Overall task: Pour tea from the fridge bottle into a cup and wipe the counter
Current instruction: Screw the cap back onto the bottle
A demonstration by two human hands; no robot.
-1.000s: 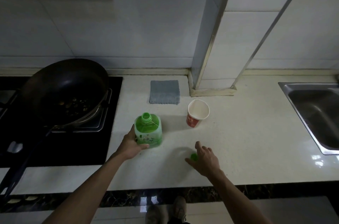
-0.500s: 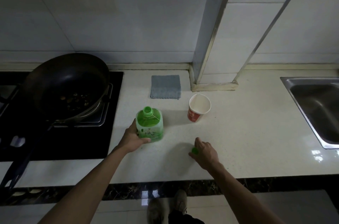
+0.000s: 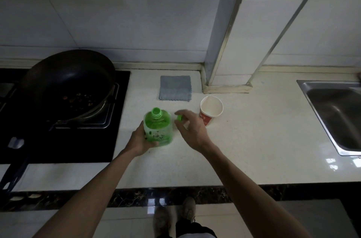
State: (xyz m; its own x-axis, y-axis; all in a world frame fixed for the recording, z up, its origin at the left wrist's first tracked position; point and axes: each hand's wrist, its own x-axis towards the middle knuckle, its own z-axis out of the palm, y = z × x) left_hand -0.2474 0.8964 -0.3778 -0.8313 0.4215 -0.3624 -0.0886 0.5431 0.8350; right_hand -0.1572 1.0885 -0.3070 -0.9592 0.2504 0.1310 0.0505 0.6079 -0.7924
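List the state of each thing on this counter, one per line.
Tea bottle: upright, uncapped, gripped by left hand.
Green cap: off, pinched in right hand.
Paper cup: upright, looks empty.
Grey cloth: folded flat, untouched.
Wok: on stove, food bits inside.
Sink: looks empty.

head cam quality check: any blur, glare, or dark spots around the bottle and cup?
Head view: dim overall; right hand and green cap motion-blurred; bottle and cup sharp; window glare on the counter near the sink; wok nearly black; wide-angle bending at edges.
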